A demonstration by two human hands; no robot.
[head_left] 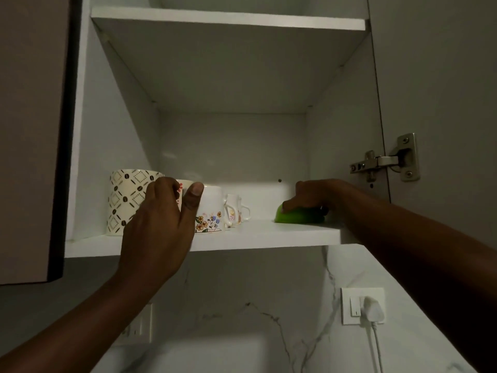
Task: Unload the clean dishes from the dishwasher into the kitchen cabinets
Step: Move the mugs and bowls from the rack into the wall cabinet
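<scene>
I look up into an open white wall cabinet. On its lower shelf (269, 234) my left hand (161, 222) curls round a white mug with red flowers (185, 185), mostly hidden behind my fingers. A tall cream mug with a coffee-bean pattern (126, 195) stands to its left and a floral mug (211, 208) to its right. Two small white cups with handles (236, 210) stand further back. At the shelf's right end my right hand (312, 196) rests on top of an upturned green bowl (298, 216), fingers bent over it.
The shelf above (228, 21) shows only its underside. An open brown door (32, 130) hangs at left, and the right door with a metal hinge (387, 160) at right. Below are a marble backsplash and a wall socket with a white plug (372, 309).
</scene>
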